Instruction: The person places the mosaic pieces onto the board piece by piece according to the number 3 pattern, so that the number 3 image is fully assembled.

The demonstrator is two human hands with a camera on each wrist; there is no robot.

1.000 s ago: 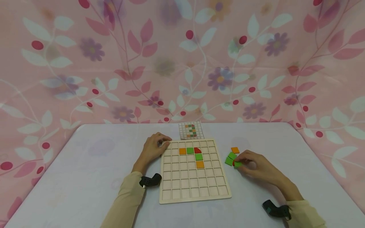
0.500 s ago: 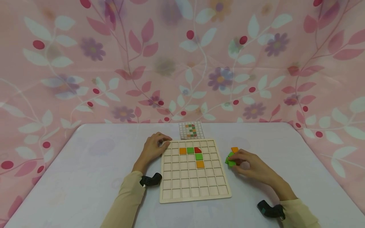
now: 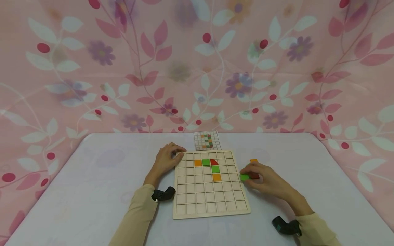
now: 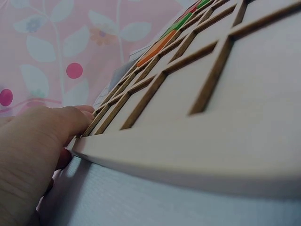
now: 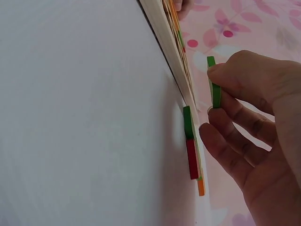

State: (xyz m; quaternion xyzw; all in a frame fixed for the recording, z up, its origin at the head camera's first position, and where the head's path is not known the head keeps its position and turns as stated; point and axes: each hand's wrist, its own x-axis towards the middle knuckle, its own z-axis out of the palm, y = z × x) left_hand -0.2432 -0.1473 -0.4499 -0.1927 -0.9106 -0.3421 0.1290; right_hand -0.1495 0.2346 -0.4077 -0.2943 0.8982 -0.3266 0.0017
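Green tile (image 5: 216, 92), pinched by the right hand (image 3: 265, 178), could snag the grid board (image 3: 200, 188), held by the left hand (image 3: 164, 159), if carried low.

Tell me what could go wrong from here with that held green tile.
The right grip only pinches the green tile, so it might slip. The loose red tile lies close under that grip and might get nudged. The gridded board has many bare cells, so a wrong placement is possible.
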